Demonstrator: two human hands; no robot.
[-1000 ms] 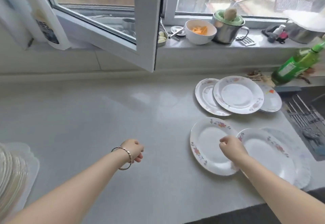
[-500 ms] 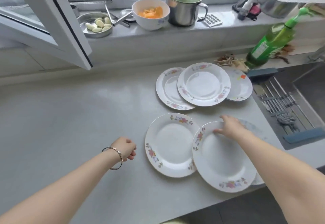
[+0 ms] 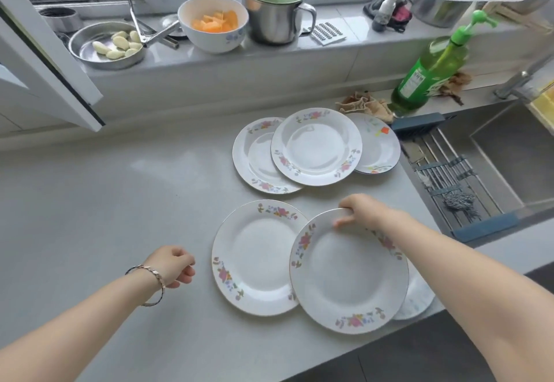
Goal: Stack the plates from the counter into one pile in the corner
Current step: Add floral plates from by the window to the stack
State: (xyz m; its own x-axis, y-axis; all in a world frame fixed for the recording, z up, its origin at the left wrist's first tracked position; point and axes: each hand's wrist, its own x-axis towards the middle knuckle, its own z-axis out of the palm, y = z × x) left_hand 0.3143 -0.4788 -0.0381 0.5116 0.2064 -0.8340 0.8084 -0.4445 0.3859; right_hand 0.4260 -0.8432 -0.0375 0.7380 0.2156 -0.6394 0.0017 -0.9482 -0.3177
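Home kitchen. Evidence: grey surface (image 3: 120, 201) beside a steel sink (image 3: 509, 153) with drain rack (image 3: 443, 168); green soap bottle (image 3: 428, 73); floral plates (image 3: 314, 147) laid out; windowsill (image 3: 329, 49) holding bowl (image 3: 212, 26) of orange pieces, steel mug (image 3: 274, 19), pan (image 3: 90, 55) of peeled garlic.

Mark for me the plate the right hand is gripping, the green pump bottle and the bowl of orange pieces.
gripped plate (image 3: 349, 273): head view, on its bare white centre.
green pump bottle (image 3: 434, 65): head view, on its green body above the label.
bowl of orange pieces (image 3: 214, 42): head view, on its outer front wall.
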